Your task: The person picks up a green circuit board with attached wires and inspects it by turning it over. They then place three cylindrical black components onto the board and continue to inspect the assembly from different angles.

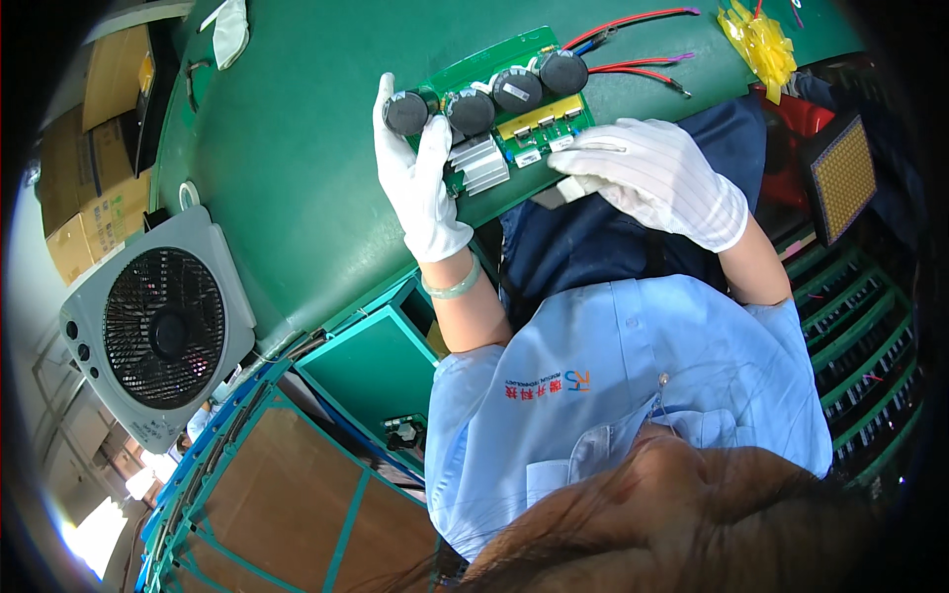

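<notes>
A green circuit board lies on the green table. It carries several black cylindrical capacitors, a silver heat sink and a yellow strip. Red and blue wires run off its far right end. My left hand, in a white glove, grips the board's left end, its fingers beside the leftmost capacitor. My right hand, also gloved, lies over the board's near right edge, fingers together above a small pale grey piece. A pale green bangle circles my left wrist.
A grey box fan stands at the table's left edge, with cardboard boxes behind it. Yellow plastic wrap lies far right. A yellow perforated pad and green racks are on the right. A teal-framed cart sits below.
</notes>
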Demonstrator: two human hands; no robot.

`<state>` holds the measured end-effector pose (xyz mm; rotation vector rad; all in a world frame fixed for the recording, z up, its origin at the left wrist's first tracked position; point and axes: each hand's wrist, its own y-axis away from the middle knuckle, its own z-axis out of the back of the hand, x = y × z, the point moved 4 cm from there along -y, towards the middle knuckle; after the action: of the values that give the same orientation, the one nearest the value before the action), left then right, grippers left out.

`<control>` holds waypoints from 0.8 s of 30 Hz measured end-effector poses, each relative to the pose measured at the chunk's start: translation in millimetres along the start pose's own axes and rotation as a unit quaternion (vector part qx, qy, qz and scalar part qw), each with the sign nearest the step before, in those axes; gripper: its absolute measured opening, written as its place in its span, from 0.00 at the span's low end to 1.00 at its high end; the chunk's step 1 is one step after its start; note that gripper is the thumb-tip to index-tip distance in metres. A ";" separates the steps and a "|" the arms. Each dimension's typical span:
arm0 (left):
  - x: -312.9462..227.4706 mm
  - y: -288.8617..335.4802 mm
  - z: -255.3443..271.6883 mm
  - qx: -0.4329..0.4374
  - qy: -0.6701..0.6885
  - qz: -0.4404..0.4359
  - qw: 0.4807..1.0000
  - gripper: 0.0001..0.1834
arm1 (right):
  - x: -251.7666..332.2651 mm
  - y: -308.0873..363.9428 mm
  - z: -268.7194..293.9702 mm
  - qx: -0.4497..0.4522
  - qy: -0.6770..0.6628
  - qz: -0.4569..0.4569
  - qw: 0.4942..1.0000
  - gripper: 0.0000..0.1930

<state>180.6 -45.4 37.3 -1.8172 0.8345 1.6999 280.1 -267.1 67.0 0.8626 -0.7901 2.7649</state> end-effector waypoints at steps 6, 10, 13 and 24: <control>-3.6 3.0 -0.5 0.011 -0.003 -0.023 1.000 0.38 | -6.7 -20.2 -6.6 0.028 -0.068 -0.008 0.997 0.17; -2.0 2.0 -0.2 0.020 0.025 -0.032 0.999 0.39 | -13.6 -21.6 -11.8 0.052 -0.142 -0.054 0.987 0.14; -3.9 3.0 0.3 0.033 0.030 -0.020 0.999 0.41 | -16.2 -23.4 -7.5 0.054 -0.219 -0.069 0.972 0.13; -3.0 6.4 -2.9 0.007 0.027 -0.024 0.999 0.43 | -14.4 -15.8 -9.5 0.127 -0.181 -0.026 0.975 0.10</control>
<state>177.9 -51.6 40.8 -1.8659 0.8174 1.6173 291.8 -248.3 59.3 1.4420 -0.4522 2.7349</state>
